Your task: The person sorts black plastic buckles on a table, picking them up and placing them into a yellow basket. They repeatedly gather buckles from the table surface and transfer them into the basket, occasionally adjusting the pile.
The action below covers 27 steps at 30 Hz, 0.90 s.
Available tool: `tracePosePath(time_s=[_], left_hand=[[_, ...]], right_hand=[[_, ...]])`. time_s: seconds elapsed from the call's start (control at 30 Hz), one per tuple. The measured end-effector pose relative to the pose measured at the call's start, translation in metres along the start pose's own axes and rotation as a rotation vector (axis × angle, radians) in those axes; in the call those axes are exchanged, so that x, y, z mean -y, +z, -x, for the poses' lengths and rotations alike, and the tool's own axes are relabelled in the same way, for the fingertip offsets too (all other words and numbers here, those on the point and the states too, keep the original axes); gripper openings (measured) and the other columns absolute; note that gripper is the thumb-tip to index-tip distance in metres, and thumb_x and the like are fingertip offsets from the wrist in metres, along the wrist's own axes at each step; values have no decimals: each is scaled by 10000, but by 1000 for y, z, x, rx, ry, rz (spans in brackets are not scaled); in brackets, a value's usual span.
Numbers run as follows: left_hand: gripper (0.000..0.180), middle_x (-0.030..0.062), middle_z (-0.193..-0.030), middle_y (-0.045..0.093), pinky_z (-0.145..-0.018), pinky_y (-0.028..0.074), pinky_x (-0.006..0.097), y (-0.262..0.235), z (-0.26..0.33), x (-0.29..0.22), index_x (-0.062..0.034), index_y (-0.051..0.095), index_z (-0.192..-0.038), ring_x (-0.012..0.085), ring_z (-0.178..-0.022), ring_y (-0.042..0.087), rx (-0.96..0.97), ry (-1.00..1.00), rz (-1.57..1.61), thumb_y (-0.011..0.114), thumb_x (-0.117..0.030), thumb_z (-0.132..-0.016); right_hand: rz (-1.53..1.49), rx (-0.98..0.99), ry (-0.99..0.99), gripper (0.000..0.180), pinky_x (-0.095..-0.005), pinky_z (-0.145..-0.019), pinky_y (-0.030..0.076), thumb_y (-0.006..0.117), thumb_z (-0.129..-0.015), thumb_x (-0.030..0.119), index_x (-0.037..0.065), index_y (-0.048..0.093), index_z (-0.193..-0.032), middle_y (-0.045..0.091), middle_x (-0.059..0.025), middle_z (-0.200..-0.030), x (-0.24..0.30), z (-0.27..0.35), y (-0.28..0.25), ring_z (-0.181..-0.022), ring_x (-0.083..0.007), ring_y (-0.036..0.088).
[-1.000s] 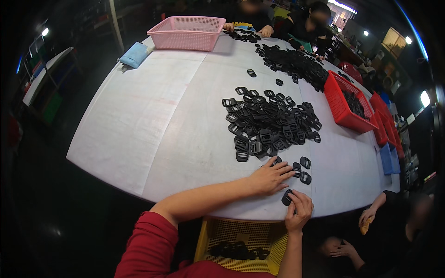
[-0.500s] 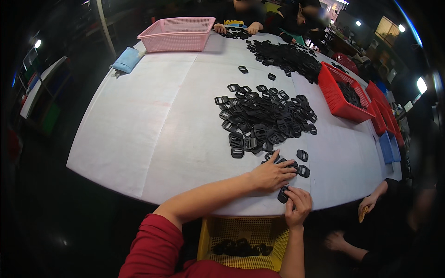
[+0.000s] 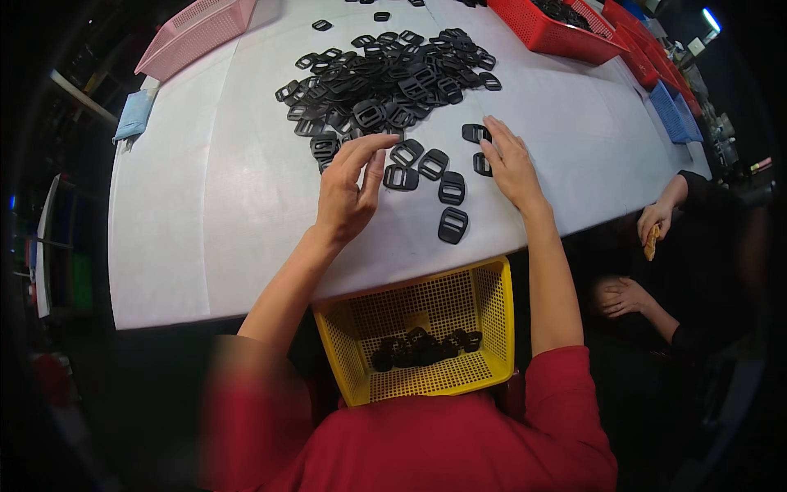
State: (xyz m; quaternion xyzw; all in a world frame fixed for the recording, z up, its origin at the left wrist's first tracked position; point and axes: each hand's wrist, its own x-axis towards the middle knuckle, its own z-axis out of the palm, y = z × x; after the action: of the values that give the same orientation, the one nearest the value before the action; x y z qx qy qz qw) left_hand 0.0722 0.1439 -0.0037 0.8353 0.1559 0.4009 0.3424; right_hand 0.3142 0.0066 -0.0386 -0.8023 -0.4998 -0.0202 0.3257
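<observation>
Several loose black plastic slide buckles lie flat near the table's front, in the gap between my hands. Behind them rises a big heap of the same buckles. My left hand is at the heap's near edge, thumb and fingers apart, with nothing seen in it. My right hand lies with its fingers stretched out beside two buckles, partly covering the nearer one. Below the table edge, in front of my body, a yellow mesh basket holds a small dark pile of buckles.
The white-covered table has a pink basket at its far left, by a light-blue packet. A red basket of black parts and a blue bin stand to the right. Another person's hand holds something tan.
My view has tipped down toward the yellow basket. My right hand has let go of the buckle it held and moved right; my left hand has lifted off the loose buckles and moved left.
</observation>
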Motion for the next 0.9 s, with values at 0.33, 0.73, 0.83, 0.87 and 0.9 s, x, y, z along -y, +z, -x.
tracePosePath(time_s=[0.33, 0.73, 0.83, 0.87, 0.9], left_hand=[[360, 232, -1320, 549, -1035, 434, 384, 22, 7, 14, -62, 559, -1297, 366, -1241, 526, 213, 1, -155, 491, -31, -945], [462, 202, -1429, 432, -1142, 304, 444, 34, 49, -4, 18, 448, -1364, 375, -1372, 356, 389, 72, -209, 506, -24, -907], [493, 217, -1422, 429, -1124, 336, 446, 21, 76, -27, 25, 439, -1368, 381, -1365, 366, 420, 50, -179, 539, -15, -887], [497, 217, -1417, 432, -1120, 344, 444, 16, 86, -35, 24, 443, -1366, 381, -1362, 371, 433, 39, -156, 549, -16, -882], [501, 217, -1412, 436, -1115, 353, 442, 11, 95, -44, 23, 447, -1364, 381, -1359, 376, 447, 33, -133, 560, -16, -877]], right_hand=[[-496, 148, 33, 410, -469, -1137, 270, 483, -993, 279, 92, 525, -1355, 556, -129, -1357, 28, 31, 5, -1351, -296, 422], [-35, 198, -263, 446, -488, -1140, 258, 488, -978, 326, 75, 524, -1345, 487, -95, -1431, 62, 61, 23, -1372, -290, 388], [-68, 234, -267, 444, -485, -1132, 274, 525, -959, 286, 53, 519, -1337, 493, -105, -1419, 78, 90, 10, -1363, -293, 399], [-83, 252, -272, 441, -484, -1131, 277, 532, -956, 275, 55, 519, -1338, 495, -105, -1417, 82, 100, 6, -1362, -293, 400], [-98, 266, -274, 439, -484, -1130, 279, 539, -953, 265, 57, 519, -1339, 497, -105, -1415, 86, 110, 0, -1361, -292, 402]])
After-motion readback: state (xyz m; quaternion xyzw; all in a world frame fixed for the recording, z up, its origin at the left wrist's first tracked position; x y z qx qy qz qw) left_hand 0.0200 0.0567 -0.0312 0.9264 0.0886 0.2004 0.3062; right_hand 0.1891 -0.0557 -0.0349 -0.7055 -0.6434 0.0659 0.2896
